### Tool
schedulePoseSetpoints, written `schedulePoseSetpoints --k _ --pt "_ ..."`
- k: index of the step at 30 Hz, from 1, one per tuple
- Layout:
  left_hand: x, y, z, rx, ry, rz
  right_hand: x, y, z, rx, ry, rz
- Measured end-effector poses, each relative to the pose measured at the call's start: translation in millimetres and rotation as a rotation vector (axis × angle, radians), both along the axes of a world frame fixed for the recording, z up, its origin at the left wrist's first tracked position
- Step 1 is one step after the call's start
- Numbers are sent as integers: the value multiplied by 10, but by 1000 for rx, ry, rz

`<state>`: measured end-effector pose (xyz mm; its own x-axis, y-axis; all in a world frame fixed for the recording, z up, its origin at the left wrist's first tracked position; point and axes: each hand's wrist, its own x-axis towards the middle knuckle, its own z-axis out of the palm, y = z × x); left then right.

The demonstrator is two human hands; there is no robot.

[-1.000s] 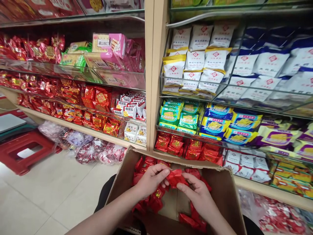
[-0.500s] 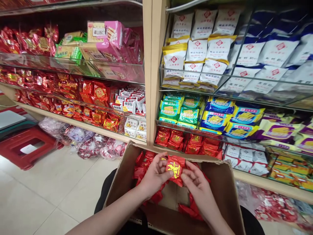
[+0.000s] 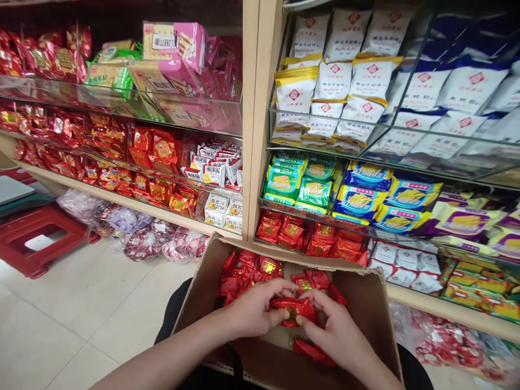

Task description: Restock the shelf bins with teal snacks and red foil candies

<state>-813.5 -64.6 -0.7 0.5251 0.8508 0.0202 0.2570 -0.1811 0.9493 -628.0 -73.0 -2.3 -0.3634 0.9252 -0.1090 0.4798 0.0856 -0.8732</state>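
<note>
Over an open cardboard box [image 3: 368, 319], a red wrapped packet [image 3: 296, 311] is held between both hands. My left hand [image 3: 258, 309] grips its left end, thumb on the front. At the packet's right end, my right hand [image 3: 335, 322] pinches it with thumb and fingers. Several other red packets [image 3: 244, 271] lie inside the box at the far left, more [image 3: 317, 280] sit behind the hands, and another [image 3: 312, 351] rests near the right wrist. Part of the box's bottom is hidden by the hands.
Shelves with clear-fronted bins hold white packets [image 3: 333, 79], green packets [image 3: 283, 179] and pink packs [image 3: 189, 46]. A wooden upright [image 3: 254, 119] stands behind the box. Plastic bags [image 3: 146, 238] and a red stool [image 3: 36, 238] are on the tiled floor at left.
Both hands have lowered with the red packet, which is now turned with its long side across. More packets behind them show. The view has shifted slightly.
</note>
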Motion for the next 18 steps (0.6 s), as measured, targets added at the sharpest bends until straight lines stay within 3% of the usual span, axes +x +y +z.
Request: schedulePoseSetpoints --k 4,8,12,18 --pt "-222 177 156 352 153 84 211 53 139 151 -41 -141" --pt "-624 573 208 645 418 260 485 273 286 376 -85 -283" --pt "-891 866 59 673 577 439 527 620 344 478 -341 -200" --pt "-924 842 -88 691 702 478 248 1129 232 481 -822 -13"
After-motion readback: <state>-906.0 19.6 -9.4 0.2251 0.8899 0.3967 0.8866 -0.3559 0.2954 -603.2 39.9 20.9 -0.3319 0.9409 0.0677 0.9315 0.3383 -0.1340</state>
